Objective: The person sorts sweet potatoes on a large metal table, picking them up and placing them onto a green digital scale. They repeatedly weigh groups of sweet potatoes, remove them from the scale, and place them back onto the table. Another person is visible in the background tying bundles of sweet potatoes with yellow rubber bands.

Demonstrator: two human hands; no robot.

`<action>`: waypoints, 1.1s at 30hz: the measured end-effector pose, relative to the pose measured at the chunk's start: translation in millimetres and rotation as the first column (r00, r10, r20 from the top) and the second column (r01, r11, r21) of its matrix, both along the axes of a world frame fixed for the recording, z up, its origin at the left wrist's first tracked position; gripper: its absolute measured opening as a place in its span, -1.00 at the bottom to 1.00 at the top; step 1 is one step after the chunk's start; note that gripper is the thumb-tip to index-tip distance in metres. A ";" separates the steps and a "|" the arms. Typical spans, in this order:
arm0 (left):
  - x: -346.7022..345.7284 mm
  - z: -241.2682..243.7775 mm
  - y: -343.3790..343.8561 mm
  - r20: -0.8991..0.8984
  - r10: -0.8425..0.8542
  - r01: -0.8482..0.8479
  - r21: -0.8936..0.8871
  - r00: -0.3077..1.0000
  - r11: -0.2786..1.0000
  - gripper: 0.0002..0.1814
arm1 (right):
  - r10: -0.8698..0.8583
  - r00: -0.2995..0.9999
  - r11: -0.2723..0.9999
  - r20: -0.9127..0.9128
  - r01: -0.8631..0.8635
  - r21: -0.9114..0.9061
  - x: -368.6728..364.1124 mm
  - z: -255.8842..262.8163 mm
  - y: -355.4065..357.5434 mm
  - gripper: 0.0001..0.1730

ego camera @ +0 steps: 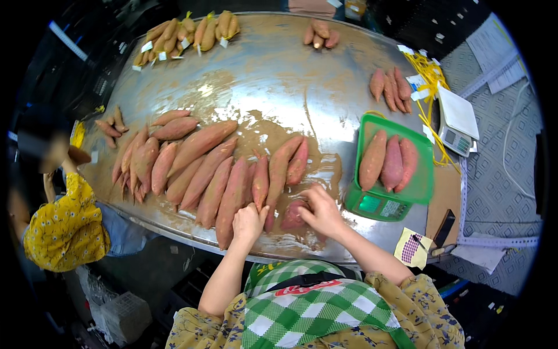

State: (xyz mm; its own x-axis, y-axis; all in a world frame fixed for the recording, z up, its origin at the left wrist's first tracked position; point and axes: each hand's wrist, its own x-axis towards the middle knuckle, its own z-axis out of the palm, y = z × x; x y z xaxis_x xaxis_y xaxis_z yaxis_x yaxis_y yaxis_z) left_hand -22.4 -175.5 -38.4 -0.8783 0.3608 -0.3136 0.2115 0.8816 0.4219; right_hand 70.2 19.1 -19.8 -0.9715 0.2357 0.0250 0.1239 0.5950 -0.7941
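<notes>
My left hand [248, 223] grips the lower end of a slim reddish sweet potato [260, 176], which lies among a row of larger sweet potatoes [209, 174] along the table's near side. At its right, a long curved sweet potato [279, 170] and a shorter one [297, 162] lie close together. My right hand [321, 211] is at a short, thick sweet potato [293, 214], its thumb against that one's right side; the picture does not settle how firmly it holds. Three sweet potatoes [392, 163] rest in the green tray [418, 192] of a digital scale.
The metal table [266, 70] is smeared with soil. Bagged, tagged sweet potatoes [209, 32] stand at far left, small piles [390, 89] elsewhere. A white scale [457, 120], yellow ties [425, 70], a phone [444, 227] and a sticker sheet [412, 248] are at right. Another person [65, 222] is at left.
</notes>
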 end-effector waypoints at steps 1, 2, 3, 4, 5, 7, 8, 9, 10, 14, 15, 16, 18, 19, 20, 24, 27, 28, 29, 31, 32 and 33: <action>-0.7 -12.7 2.3 0.011 -0.008 0.008 0.048 1.000 0.999 -0.56 | 0.038 0.997 0.999 -0.063 -0.036 0.035 -1.0 5.6 -5.1 -0.66; -1.0 -20.9 -1.7 -0.020 0.047 -0.042 0.194 0.999 0.980 -0.58 | 0.059 0.996 0.998 -0.063 -0.061 -0.034 -1.2 12.5 -12.0 -0.68; -1.9 -30.1 -4.1 -0.063 0.101 -0.077 0.306 0.993 0.949 -0.59 | 0.069 0.996 0.993 -0.060 -0.074 -0.093 1.6 18.2 -14.8 -0.70; -5.6 -14.4 -2.7 0.154 0.147 -0.206 0.497 0.977 0.843 -0.57 | 0.073 0.995 0.988 -0.075 -0.082 -0.130 5.7 20.3 -16.1 -0.71; -0.6 6.2 -1.6 0.467 0.133 -0.414 0.573 0.874 0.707 -0.56 | 0.074 0.993 0.982 -0.090 -0.088 -0.167 11.6 22.5 -15.3 -0.73; -2.1 20.0 1.4 0.579 0.065 -0.474 0.593 0.813 0.651 -0.59 | 0.053 0.995 0.970 -0.079 -0.071 -0.235 25.9 26.5 -13.2 -0.74; -0.8 21.9 14.2 0.537 0.022 -0.423 0.638 0.843 0.644 -0.60 | 0.027 0.999 0.965 -0.046 -0.038 -0.260 36.5 25.9 -9.9 -0.74; -2.5 25.7 29.3 0.487 -0.006 -0.374 0.679 0.873 0.632 -0.61 | 0.015 1.000 0.956 -0.020 -0.020 -0.292 44.0 25.4 -8.1 -0.74; -5.0 29.8 45.5 0.433 -0.035 -0.321 0.717 0.901 0.619 -0.62 | 0.009 1.000 0.961 0.015 -0.004 -0.276 51.9 26.8 -6.1 -0.74; -13.1 48.8 132.2 0.254 -0.223 -0.035 0.728 0.941 0.685 -0.63 | -0.047 0.993 0.956 0.109 0.077 -0.285 86.8 23.0 4.2 -0.75; -19.6 29.9 150.8 0.081 -0.239 0.103 0.737 0.968 0.668 -0.60 | -0.056 0.991 0.949 0.118 0.089 -0.304 92.1 22.1 4.4 -0.75; -24.2 24.3 169.1 0.056 -0.271 0.163 0.679 0.961 0.716 -0.57 | -0.067 0.990 0.946 0.124 0.102 -0.308 96.9 21.8 5.3 -0.76; -29.7 14.1 201.8 0.031 -0.293 0.211 0.625 0.956 0.752 -0.55 | -0.090 0.986 0.940 0.138 0.130 -0.317 104.6 21.6 8.4 -0.76; -29.5 12.2 216.5 0.022 -0.313 0.239 0.596 0.950 0.767 -0.55 | -0.103 0.987 0.937 0.124 0.139 -0.320 108.3 22.0 10.7 -0.76; -30.3 10.9 227.2 0.009 -0.321 0.258 0.572 0.947 0.778 -0.54 | -0.115 0.987 0.935 0.111 0.145 -0.323 111.1 23.0 12.7 -0.75; -31.4 2.5 251.3 0.003 -0.354 0.309 0.479 0.935 0.822 -0.51 | -0.156 0.984 0.935 0.088 0.176 -0.309 121.1 18.3 21.5 -0.75; -32.7 7.2 247.5 -0.058 -0.398 0.382 0.433 0.915 0.816 -0.49 | -0.182 0.976 0.919 0.118 0.211 -0.334 125.6 17.8 28.4 -0.74; -30.9 15.8 244.3 0.018 -0.397 0.353 0.425 0.917 0.834 -0.48 | -0.185 0.977 0.926 0.104 0.209 -0.316 127.1 14.4 31.4 -0.73; -29.7 19.5 241.5 0.093 -0.393 0.323 0.413 0.915 0.851 -0.46 | -0.188 0.978 0.932 0.090 0.207 -0.297 128.3 9.2 34.6 -0.72; -32.7 17.0 230.2 0.085 -0.374 0.303 0.437 0.923 0.847 -0.45 | -0.189 0.979 0.936 0.082 0.205 -0.288 127.5 7.0 38.2 -0.74; -34.2 15.9 225.5 0.082 -0.365 0.293 0.449 0.927 0.844 -0.44 | -0.195 0.977 0.931 0.088 0.213 -0.298 126.6 8.0 39.3 -0.76; -35.9 16.2 222.7 0.095 -0.352 0.275 0.450 0.931 0.850 -0.44 | -0.201 0.975 0.926 0.093 0.220 -0.306 125.8 8.4 40.9 -0.77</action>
